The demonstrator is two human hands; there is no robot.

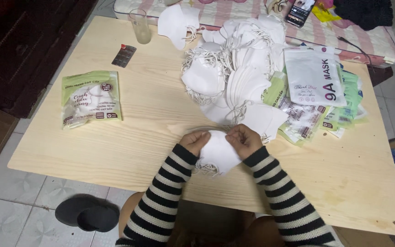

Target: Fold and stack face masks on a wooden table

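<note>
My left hand (194, 141) and my right hand (243, 140) both grip the top edge of a small stack of white face masks (216, 154) held just above the near side of the wooden table (115, 151). Elastic ear loops dangle below the stack. Behind my hands lies a big heap of loose white masks (234, 68). To the right of the heap sit several empty green-and-white plastic pouches (316, 105). One filled pouch (91, 98) lies alone at the table's left.
A drinking glass (140, 25) and a dark pill blister (124, 55) are at the far left of the table. A phone (300, 12) rests on the striped mattress beyond. A black slipper (88, 212) is on the tiled floor.
</note>
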